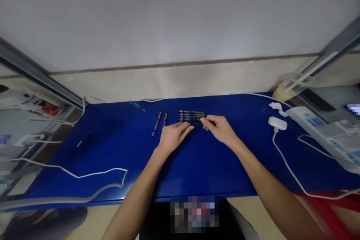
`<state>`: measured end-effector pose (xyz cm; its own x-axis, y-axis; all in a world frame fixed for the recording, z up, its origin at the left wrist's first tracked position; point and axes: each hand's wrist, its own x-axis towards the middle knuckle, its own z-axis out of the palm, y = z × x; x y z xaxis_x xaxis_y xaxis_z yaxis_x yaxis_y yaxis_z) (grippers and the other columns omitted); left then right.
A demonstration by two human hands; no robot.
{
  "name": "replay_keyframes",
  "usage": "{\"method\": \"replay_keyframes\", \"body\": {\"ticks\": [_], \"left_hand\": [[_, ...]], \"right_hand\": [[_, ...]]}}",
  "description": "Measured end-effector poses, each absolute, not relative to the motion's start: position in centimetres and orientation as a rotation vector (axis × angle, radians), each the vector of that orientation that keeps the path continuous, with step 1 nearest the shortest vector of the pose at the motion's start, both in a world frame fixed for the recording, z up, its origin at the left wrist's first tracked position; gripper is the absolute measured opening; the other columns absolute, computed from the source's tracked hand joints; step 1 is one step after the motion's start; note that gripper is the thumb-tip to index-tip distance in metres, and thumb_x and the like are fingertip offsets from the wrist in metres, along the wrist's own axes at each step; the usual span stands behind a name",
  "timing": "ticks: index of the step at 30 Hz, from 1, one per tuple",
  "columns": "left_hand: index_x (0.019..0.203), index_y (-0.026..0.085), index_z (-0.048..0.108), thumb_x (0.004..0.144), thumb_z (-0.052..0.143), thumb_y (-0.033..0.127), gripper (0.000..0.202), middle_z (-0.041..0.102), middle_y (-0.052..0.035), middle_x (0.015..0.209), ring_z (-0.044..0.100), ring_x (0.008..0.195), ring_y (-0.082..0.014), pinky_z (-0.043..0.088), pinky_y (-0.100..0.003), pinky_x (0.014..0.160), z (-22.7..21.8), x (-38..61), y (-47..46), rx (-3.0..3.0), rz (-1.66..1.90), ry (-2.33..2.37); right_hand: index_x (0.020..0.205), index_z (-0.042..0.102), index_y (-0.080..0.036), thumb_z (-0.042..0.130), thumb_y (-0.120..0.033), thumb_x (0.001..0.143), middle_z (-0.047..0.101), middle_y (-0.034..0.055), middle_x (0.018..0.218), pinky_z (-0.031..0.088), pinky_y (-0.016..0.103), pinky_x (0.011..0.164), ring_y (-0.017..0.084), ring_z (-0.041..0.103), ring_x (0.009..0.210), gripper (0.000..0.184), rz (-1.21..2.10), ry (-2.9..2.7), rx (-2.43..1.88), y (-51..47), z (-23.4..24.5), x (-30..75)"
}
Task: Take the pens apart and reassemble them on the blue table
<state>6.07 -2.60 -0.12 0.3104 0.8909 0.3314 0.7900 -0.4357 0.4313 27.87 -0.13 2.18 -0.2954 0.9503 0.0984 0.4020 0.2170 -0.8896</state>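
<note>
In the head view, my left hand [176, 134] and my right hand [218, 125] are close together over the middle of the blue table. Between their fingertips runs a slim dark pen [197, 124], pinched at its left end by my left hand and at its right end by my right; the fingers cover much of it. Just beyond, several dark pens [191, 113] lie side by side in a row, pointing left to right. Left of my left hand, a pen [156, 124] and another pen [165, 117] lie slanted, the latter partly behind the hand.
A small dark object with a pale end [84, 139] lies on the blue table [225, 172] at the left. White cables [98, 174] cross the left front. At the right are a white charging case [277, 123] on a cable and a white power strip [317, 127]. A wall closes the back.
</note>
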Motion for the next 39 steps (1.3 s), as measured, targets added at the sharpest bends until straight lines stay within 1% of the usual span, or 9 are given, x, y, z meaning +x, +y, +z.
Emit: {"method": "replay_keyframes", "body": {"ticks": [5, 10, 15, 21, 23, 27, 32, 37, 39], "left_hand": [[0.072, 0.019, 0.061, 0.103, 0.037, 0.044, 0.046, 0.060, 0.0004, 0.060, 0.054, 0.055, -0.0112, 0.027, -0.025, 0.056, -0.01, 5.97, -2.36, 2.161, 0.902, 1.730], [0.058, 0.020, 0.045, 0.100, 0.038, 0.043, 0.049, 0.043, 0.0027, 0.049, 0.040, 0.047, -0.0105, 0.021, -0.027, 0.054, -0.15, 5.91, -2.03, 2.033, 0.961, 1.783], [0.058, 0.020, 0.041, 0.099, 0.038, 0.043, 0.048, 0.039, 0.0038, 0.050, 0.036, 0.047, -0.0100, 0.020, -0.027, 0.054, -0.10, 6.01, -2.01, 2.016, 0.978, 1.744], [0.056, 0.020, 0.037, 0.097, 0.038, 0.043, 0.047, 0.035, 0.0039, 0.048, 0.034, 0.047, -0.0102, 0.020, -0.028, 0.053, 0.00, 5.81, -1.89, 1.943, 0.983, 1.767], [0.055, 0.020, 0.035, 0.096, 0.038, 0.043, 0.046, 0.034, 0.0040, 0.048, 0.034, 0.047, -0.0100, 0.020, -0.028, 0.054, 0.04, 5.75, -1.85, 1.943, 0.990, 1.770], [0.056, 0.020, 0.035, 0.096, 0.039, 0.043, 0.047, 0.036, 0.0039, 0.049, 0.034, 0.047, -0.0099, 0.020, -0.028, 0.054, 0.12, 5.76, -1.89, 1.954, 0.998, 1.750], [0.055, 0.020, 0.035, 0.097, 0.039, 0.044, 0.048, 0.035, 0.0043, 0.048, 0.033, 0.046, -0.0096, 0.020, -0.028, 0.053, 0.28, 5.75, -1.94, 1.927, 1.024, 1.745], [0.056, 0.020, 0.036, 0.097, 0.040, 0.044, 0.048, 0.032, 0.0050, 0.049, 0.031, 0.047, -0.0090, 0.019, -0.028, 0.053, 0.38, 5.76, -1.94, 1.929, 1.037, 1.731], [0.056, 0.020, 0.035, 0.098, 0.040, 0.044, 0.048, 0.032, 0.0050, 0.049, 0.031, 0.047, -0.0090, 0.019, -0.028, 0.054, 0.34, 5.75, -1.95, 1.935, 1.036, 1.731]], "right_hand": [[0.087, 0.069, -0.021, 0.064, -0.040, 0.091, 0.069, 0.0024, 0.082, 0.045, 0.030, 0.067, 0.016, 0.061, 0.072, 0.021, 1.142, -1.733, -1.144, 0.52, 2.02, 28.56], [0.088, 0.073, -0.022, 0.068, -0.040, 0.088, 0.071, 0.0028, 0.082, 0.045, 0.030, 0.067, 0.016, 0.062, 0.072, 0.019, 1.116, -1.741, -1.138, 0.65, 1.97, 28.85], [0.066, 0.068, -0.019, 0.054, -0.048, 0.096, 0.066, 0.0036, 0.064, 0.047, 0.032, 0.065, 0.017, 0.063, 0.064, 0.044, 1.131, -1.777, -1.230, 0.39, 2.28, 28.70], [0.089, 0.075, -0.022, 0.070, -0.039, 0.086, 0.074, 0.0040, 0.088, 0.050, 0.033, 0.074, 0.019, 0.068, 0.079, 0.018, 1.086, -1.771, -1.122, 0.71, 1.83, 28.81], [0.086, 0.076, -0.022, 0.071, -0.040, 0.085, 0.075, 0.0044, 0.084, 0.051, 0.033, 0.072, 0.020, 0.068, 0.076, 0.020, 1.090, -1.772, -1.141, 0.70, 1.90, 28.87], [0.071, 0.073, -0.020, 0.059, -0.044, 0.093, 0.071, 0.0047, 0.068, 0.051, 0.033, 0.066, 0.018, 0.066, 0.066, 0.035, 1.130, -1.796, -1.188, 0.51, 2.24, 28.86], [0.087, 0.074, -0.022, 0.071, -0.038, 0.085, 0.074, 0.0038, 0.084, 0.051, 0.033, 0.071, 0.019, 0.067, 0.076, 0.017, 1.081, -1.798, -1.142, 0.60, 2.15, 28.84], [0.074, 0.072, -0.019, 0.057, -0.044, 0.094, 0.070, 0.0044, 0.071, 0.049, 0.033, 0.068, 0.018, 0.065, 0.068, 0.035, 1.105, -1.849, -1.188, 0.52, 2.21, 28.81], [0.076, 0.072, -0.019, 0.060, -0.043, 0.093, 0.070, 0.0039, 0.073, 0.048, 0.032, 0.068, 0.017, 0.064, 0.069, 0.031, 1.097, -1.831, -1.181, 0.50, 2.15, 28.77]]}}
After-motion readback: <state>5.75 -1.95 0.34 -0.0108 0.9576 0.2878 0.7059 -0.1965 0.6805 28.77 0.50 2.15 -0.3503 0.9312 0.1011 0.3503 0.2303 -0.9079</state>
